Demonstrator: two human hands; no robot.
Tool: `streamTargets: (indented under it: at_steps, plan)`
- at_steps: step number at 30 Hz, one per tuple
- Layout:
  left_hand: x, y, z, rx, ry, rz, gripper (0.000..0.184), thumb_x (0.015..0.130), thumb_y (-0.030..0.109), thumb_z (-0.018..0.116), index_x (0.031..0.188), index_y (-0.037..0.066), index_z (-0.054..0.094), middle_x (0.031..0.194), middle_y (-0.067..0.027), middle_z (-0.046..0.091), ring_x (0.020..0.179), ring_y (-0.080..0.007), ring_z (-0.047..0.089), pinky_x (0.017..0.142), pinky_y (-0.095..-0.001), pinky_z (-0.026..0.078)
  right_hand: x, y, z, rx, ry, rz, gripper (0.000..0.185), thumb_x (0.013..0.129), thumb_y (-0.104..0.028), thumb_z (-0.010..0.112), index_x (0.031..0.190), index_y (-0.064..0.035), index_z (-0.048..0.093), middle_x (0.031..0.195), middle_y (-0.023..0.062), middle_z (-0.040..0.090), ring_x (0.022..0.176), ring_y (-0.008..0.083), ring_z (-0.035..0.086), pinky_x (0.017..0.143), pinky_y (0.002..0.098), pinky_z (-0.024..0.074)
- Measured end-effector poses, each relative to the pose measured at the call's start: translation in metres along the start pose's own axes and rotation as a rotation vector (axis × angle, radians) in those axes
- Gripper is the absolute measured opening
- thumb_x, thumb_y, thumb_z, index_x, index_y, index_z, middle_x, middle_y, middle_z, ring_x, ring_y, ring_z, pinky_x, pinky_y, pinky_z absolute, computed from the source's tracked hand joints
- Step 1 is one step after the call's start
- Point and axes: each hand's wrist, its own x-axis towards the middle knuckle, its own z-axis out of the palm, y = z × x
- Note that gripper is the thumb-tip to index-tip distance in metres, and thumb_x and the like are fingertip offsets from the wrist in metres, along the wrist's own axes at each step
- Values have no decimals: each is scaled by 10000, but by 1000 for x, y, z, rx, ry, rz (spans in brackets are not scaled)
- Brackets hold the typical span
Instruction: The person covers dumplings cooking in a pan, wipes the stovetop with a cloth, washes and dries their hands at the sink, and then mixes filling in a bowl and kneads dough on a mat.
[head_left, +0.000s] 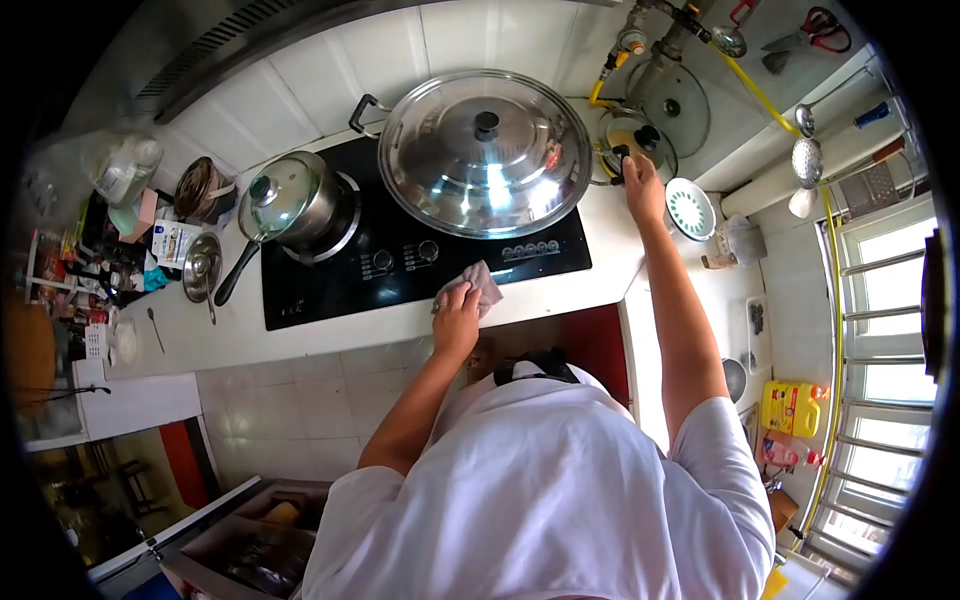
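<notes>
My left hand (457, 318) is closed on a greyish-pink cloth (481, 286) at the front edge of the black gas hob (330, 300). A large wok under a domed steel lid (440, 180) covers the right part of the hob. The wok's left black handle (362, 112) sticks out at the back. At its right side my right hand (643, 190) is closed on the other black handle (621, 153); the fingertips are partly hidden. On the left burner stands a steel saucepan (312, 205) with a glass lid (285, 190), its long handle pointing forward.
Right of the wok are a glass-lidded pot (665, 158) and a white-green strainer bowl (690, 208). A steel bowl (203, 262), a spoon (156, 330) and clutter lie on the left counter. Ladles (807, 160) hang on the right wall. A yellow jug (792, 408) stands by the window.
</notes>
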Motion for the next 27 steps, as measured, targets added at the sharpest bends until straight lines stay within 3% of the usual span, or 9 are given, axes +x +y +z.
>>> streamTargets:
  at_steps: [4, 7, 8, 10, 17, 19, 27]
  plan:
    - [-1, -1, 0, 16, 60, 34, 300, 788, 122, 607, 1088, 107, 613, 1189, -55, 546, 1021, -322, 545, 819, -401, 494, 28, 13, 7, -90, -38, -67, 441, 885, -471, 457, 1119, -129, 609, 1035, 212, 626, 1002, 419, 566, 846, 475, 439]
    - [-2, -1, 4, 33, 91, 28, 259, 821, 128, 546, 1069, 113, 617, 1166, -61, 560, 991, -323, 560, 804, -393, 500, 36, 20, 10, -131, -86, -51, 455, 886, -482, 453, 1067, -104, 630, 1024, 224, 622, 994, 420, 565, 839, 485, 435]
    - [-4, -4, 9, 7, 54, 0, 331, 766, 98, 630, 1097, 108, 615, 1191, -64, 527, 1039, -334, 524, 839, -411, 481, 37, 21, 12, -106, -77, -39, 458, 888, -482, 452, 1035, -90, 636, 1006, 225, 626, 982, 421, 569, 830, 481, 437]
    - [-5, -3, 9, 8, 74, -13, 319, 775, 98, 618, 1093, 106, 616, 1183, -67, 534, 1023, -339, 532, 827, -411, 486, 37, 23, 14, -65, -66, -37, 474, 894, -484, 449, 968, -60, 648, 959, 227, 632, 949, 426, 575, 801, 469, 441]
    - [-4, 0, 6, -16, 100, -2, 302, 797, 81, 545, 1091, 94, 613, 1170, -84, 547, 984, -357, 551, 786, -399, 497, 51, 30, 20, -116, -112, -88, 449, 897, -429, 454, 958, -28, 646, 924, 231, 631, 898, 419, 585, 775, 449, 447]
    - [-3, 1, 9, -2, 120, -3, 303, 797, 82, 541, 1091, 92, 611, 1169, -88, 547, 988, -354, 550, 790, -398, 497, 49, 30, 21, -53, -47, -142, 424, 908, -404, 481, 910, -10, 636, 678, 142, 595, 635, 265, 579, 643, 367, 441]
    - [-5, 8, 13, 44, 110, -63, 296, 798, 95, 540, 1088, 104, 596, 1175, -85, 545, 1031, -332, 538, 808, -385, 498, 65, 56, 36, -54, -42, -180, 450, 909, -423, 486, 926, -9, 661, 674, 105, 609, 574, 198, 573, 591, 334, 451]
